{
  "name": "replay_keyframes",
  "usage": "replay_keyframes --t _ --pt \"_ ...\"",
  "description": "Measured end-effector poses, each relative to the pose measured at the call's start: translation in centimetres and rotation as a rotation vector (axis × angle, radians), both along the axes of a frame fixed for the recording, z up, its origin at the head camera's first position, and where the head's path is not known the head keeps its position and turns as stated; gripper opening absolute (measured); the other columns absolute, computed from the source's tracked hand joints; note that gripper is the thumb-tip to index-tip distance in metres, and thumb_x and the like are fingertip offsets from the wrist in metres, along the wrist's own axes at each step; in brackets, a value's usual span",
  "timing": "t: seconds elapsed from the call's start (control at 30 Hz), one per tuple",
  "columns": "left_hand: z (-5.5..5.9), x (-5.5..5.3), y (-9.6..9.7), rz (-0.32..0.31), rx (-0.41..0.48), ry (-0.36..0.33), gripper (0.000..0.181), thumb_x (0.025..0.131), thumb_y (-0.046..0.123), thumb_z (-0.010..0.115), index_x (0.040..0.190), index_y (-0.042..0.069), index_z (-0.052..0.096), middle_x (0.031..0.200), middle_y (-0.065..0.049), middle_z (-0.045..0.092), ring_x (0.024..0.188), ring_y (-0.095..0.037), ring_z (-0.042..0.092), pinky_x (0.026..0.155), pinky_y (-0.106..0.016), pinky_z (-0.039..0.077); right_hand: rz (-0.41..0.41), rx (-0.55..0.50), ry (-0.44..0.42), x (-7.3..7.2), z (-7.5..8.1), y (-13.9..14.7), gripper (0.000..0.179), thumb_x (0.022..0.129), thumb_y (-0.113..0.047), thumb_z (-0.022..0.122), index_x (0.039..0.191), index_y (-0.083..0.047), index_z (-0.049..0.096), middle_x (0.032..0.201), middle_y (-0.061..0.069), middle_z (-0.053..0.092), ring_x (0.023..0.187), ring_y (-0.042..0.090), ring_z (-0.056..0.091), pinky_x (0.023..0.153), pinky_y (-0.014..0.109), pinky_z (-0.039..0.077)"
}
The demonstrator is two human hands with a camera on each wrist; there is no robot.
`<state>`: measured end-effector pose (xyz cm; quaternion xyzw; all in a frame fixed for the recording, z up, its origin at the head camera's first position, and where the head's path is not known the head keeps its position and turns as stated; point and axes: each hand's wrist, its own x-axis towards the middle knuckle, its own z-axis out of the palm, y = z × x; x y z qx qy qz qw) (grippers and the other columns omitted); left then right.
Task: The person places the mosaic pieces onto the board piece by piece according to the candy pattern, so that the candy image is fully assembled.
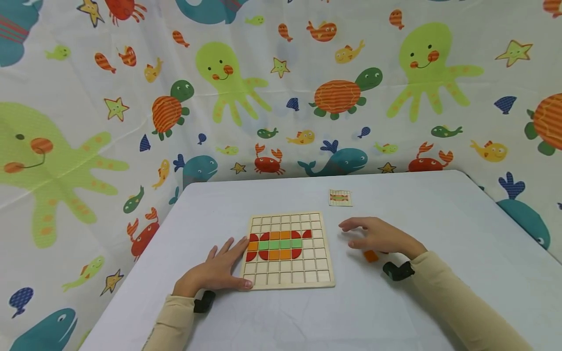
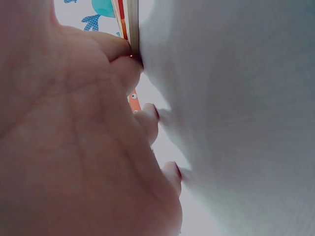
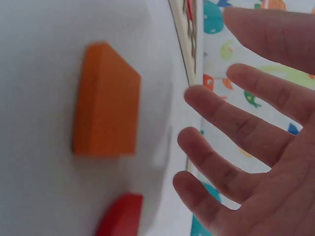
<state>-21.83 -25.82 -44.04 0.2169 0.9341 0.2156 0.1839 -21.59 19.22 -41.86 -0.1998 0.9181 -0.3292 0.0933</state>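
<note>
A wooden grid board (image 1: 298, 278) lies on the table, bearing a pattern of red, orange and green tiles. My left hand (image 1: 212, 273) rests at the board's left side, fingers spread, with the thumb at the near left corner; in the left wrist view its fingertips (image 2: 148, 112) meet the white surface beside the board. Right of the board, my right hand (image 1: 384, 237) hovers with fingers apart and nothing held. Below it lies an orange square tile (image 3: 110, 108), partly covered in the head view. A red curved tile (image 3: 123, 216) is close by, cut off by the frame.
Beyond the board, a small card (image 1: 340, 198) with a similar coloured pattern lies on the white table (image 1: 272, 321). A cloth (image 1: 281, 131) printed with sea animals hangs behind the table and along its left side.
</note>
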Motion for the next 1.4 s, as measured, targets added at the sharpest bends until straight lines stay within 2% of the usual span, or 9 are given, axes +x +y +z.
replay_keyframes --t 0.1,0.2,0.33,0.43,0.63,0.87,1.0,1.17,1.4 --pt "0.0 0.0 0.0 0.0 0.0 0.0 0.122 0.08 0.058 0.088 0.171 0.009 0.023 0.176 -0.017 0.021 0.162 -0.045 0.004 0.125 -0.071 -0.003 -0.012 0.021 -0.046 0.1 0.3 0.6 0.049 0.096 -0.026 0.079 0.141 -0.012 0.068 0.138 0.008 0.067 0.133 0.042 0.053 0.109 0.066 0.047" --pt "-0.1 0.1 0.0 0.008 -0.001 -0.005 0.123 0.08 0.059 0.088 0.172 0.009 0.023 0.177 -0.017 0.02 0.162 -0.046 0.004 0.125 -0.071 -0.003 0.008 0.047 -0.07 0.1 0.5 1.2 0.046 0.093 -0.024 0.082 0.137 -0.014 0.07 0.133 0.005 0.066 0.125 0.036 0.053 0.102 0.055 0.052" --pt "-0.1 0.1 0.0 0.011 -0.006 -0.006 0.123 0.08 0.059 0.088 0.172 0.01 0.023 0.177 -0.016 0.02 0.162 -0.046 0.004 0.125 -0.071 -0.003 0.038 0.053 -0.091 0.2 0.4 2.0 0.04 0.089 -0.019 0.082 0.128 -0.014 0.074 0.121 0.004 0.062 0.114 0.03 0.05 0.082 0.04 0.054" --pt "-0.1 0.2 0.1 0.01 -0.006 -0.007 0.123 0.08 0.058 0.088 0.172 0.009 0.023 0.177 -0.016 0.02 0.162 -0.046 0.004 0.125 -0.071 -0.003 0.05 0.057 -0.092 0.2 0.4 2.3 0.035 0.087 -0.015 0.082 0.121 -0.013 0.075 0.112 0.004 0.06 0.109 0.029 0.049 0.073 0.037 0.054" --pt "0.0 0.2 0.1 0.006 -0.001 -0.008 0.123 0.08 0.058 0.088 0.172 0.008 0.022 0.177 -0.017 0.02 0.162 -0.046 0.004 0.125 -0.071 -0.004 0.077 0.121 -0.065 0.6 1.0 2.4 0.03 0.083 -0.015 0.087 0.111 -0.015 0.074 0.105 0.0 0.06 0.106 0.027 0.048 0.079 0.038 0.049" --pt "0.1 0.0 0.0 -0.007 -0.003 0.009 0.122 0.081 0.056 0.088 0.171 0.007 0.022 0.177 -0.016 0.019 0.162 -0.046 0.003 0.124 -0.071 -0.004 0.076 0.213 -0.032 0.4 0.8 2.0 0.033 0.082 -0.018 0.089 0.109 -0.02 0.069 0.105 -0.003 0.059 0.107 0.026 0.047 0.084 0.041 0.046" --pt "0.1 0.0 0.1 -0.005 -0.006 0.009 0.123 0.081 0.057 0.088 0.171 0.007 0.022 0.177 -0.016 0.02 0.162 -0.046 0.004 0.124 -0.071 -0.004 0.058 0.21 -0.022 0.3 0.5 1.8 0.03 0.085 -0.017 0.089 0.106 -0.019 0.069 0.104 -0.003 0.058 0.108 0.027 0.047 0.086 0.042 0.047" --pt "0.0 -0.1 0.2 0.0 -0.014 0.01 0.123 0.08 0.057 0.088 0.171 0.008 0.023 0.177 -0.016 0.02 0.162 -0.045 0.004 0.125 -0.071 -0.004 0.053 0.206 0.008 0.1 0.3 1.4 0.023 0.087 -0.016 0.089 0.096 -0.019 0.069 0.099 -0.004 0.058 0.106 0.027 0.047 0.086 0.043 0.045" --pt "0.0 -0.2 0.3 0.003 -0.02 0.01 0.124 0.079 0.057 0.089 0.171 0.008 0.022 0.177 -0.016 0.019 0.162 -0.045 0.004 0.124 -0.071 -0.005 0.013 0.203 0.028 -0.2 -0.3 0.9 0.025 0.088 -0.017 0.091 0.092 -0.016 0.066 0.093 -0.004 0.058 0.102 0.025 0.048 0.083 0.039 0.047"
